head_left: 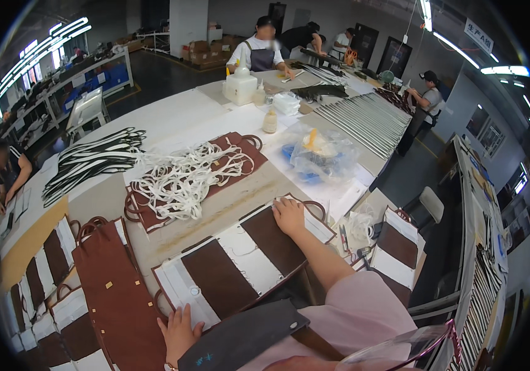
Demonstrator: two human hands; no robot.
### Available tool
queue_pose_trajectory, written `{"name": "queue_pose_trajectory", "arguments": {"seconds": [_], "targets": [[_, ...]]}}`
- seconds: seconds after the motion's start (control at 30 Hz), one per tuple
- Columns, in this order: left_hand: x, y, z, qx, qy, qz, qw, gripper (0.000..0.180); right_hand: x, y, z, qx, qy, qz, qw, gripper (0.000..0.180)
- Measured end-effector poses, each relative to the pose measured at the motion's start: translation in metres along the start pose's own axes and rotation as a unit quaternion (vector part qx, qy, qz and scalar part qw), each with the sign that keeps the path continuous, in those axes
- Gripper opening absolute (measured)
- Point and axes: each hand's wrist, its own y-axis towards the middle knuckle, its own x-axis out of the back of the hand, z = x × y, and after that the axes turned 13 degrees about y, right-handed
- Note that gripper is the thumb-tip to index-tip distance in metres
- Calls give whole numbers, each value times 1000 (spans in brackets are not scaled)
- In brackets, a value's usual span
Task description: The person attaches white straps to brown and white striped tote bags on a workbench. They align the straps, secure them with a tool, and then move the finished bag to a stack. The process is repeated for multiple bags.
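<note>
A flat brown-and-white striped panel (240, 263) with brown loop handles lies on the table in front of me. My right hand (289, 216) rests flat on its far end, fingers spread, near a brown handle (315, 207). My left hand (179, 331) presses on the panel's near white edge, fingers apart. Neither hand grips anything. A dark grey piece (243, 340) lies over my lap by the left hand.
A heap of white cords (184, 179) lies on brown panels. Black-and-white straps (91, 161) are at the left, stacked striped panels (60, 290) at the near left, a clear plastic bag (320, 154) and bottles (240, 83) farther back. Other people work around the tables.
</note>
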Motion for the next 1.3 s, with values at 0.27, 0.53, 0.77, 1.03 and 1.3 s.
{"name": "queue_pose_trajectory", "arguments": {"seconds": [0.27,0.53,0.77,1.03,1.3], "targets": [[-10,0,25,-35,-39,-104,993,56,-5,8,-3,7,-12,-6,1000,30],[-3,6,22,-8,-119,-178,977,38,5,16,0,-21,-70,83,994,35],[16,17,21,-24,-11,-158,987,46,-7,4,95,126,45,72,988,45],[1,117,0,20,38,-201,979,60,-37,-24,250,318,327,219,862,42],[-6,129,-1,40,66,-146,986,64,-53,-9,260,316,290,284,858,29]]}}
